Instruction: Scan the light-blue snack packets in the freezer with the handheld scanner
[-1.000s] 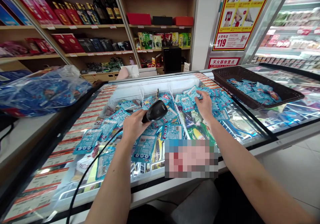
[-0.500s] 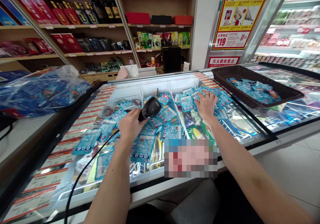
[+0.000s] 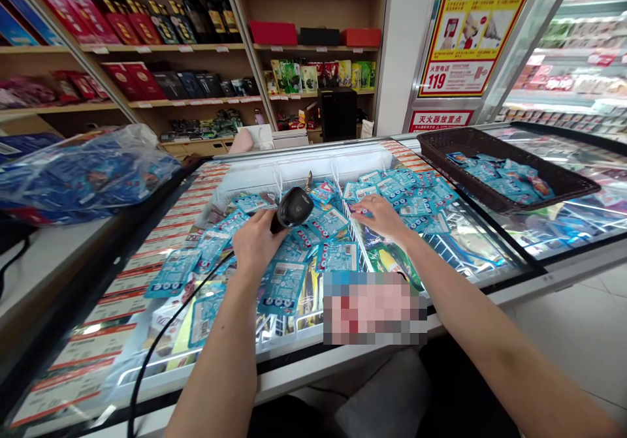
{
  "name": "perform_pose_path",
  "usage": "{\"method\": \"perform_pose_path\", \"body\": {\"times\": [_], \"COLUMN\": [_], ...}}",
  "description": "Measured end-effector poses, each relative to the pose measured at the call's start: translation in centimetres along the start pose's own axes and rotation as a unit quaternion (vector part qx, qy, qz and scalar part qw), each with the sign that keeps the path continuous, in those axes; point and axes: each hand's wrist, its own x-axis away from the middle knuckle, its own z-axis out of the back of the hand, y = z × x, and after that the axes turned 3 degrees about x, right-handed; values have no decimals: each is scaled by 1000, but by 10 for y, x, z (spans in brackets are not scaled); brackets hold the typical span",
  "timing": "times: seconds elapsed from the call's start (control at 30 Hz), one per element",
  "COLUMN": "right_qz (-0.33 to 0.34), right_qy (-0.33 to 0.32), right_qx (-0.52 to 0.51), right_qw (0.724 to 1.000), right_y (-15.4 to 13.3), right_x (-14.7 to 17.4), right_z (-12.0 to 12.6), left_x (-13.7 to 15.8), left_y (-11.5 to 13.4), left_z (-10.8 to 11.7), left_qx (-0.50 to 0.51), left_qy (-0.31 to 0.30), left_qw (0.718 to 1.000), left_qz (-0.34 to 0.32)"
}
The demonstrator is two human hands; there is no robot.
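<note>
A black barcode scanner (image 3: 294, 208) is gripped in my left hand (image 3: 255, 241), its head pointing away to the right and its cable trailing towards me. Beneath it, loose blue packets (image 3: 281, 286) are spread over the glass top of a chest freezer (image 3: 494, 245). My right hand (image 3: 383, 217) hovers near the middle, fingers partly bent and apart, with nothing visible in them. Just right of that hand lies a second group of blue packets (image 3: 426, 200), some overlapping.
A dark woven basket (image 3: 571, 187) with more blue packets stands on the freezer at the right. To the left, a large clear plastic bag (image 3: 88, 173) full of blue packets rests on a counter. Shelves of goods (image 3: 196, 47) line the back. A pixelated patch hides part of the near edge.
My right hand has moved left and a little nearer, off the right-hand packets towards the middle. My left hand and the barcode scanner have barely shifted.
</note>
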Motion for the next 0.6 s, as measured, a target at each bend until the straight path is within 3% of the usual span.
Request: {"method": "perform_pose_path", "body": {"times": [0.1, 0.2, 0.43, 0.6], "right_qz": [25, 51, 110, 97], "right_qy": [-113, -179, -210, -218], "right_qx": [-34, -29, -23, -57], "right_qw": [993, 982, 971, 969], "right_y": [-13, -23, -32, -29], "right_x": [3, 6, 8, 7], "right_z": [0, 0, -4, -5], "left_x": [0, 0, 0, 0], "left_y": [0, 1, 2, 1], "left_z": [0, 1, -1, -5], "left_qx": [1, 0, 0, -5], "left_qy": [5, 4, 4, 12], "left_qw": [1000, 1000, 1000, 1000], "left_qz": [-2, -2, -8, -19]}}
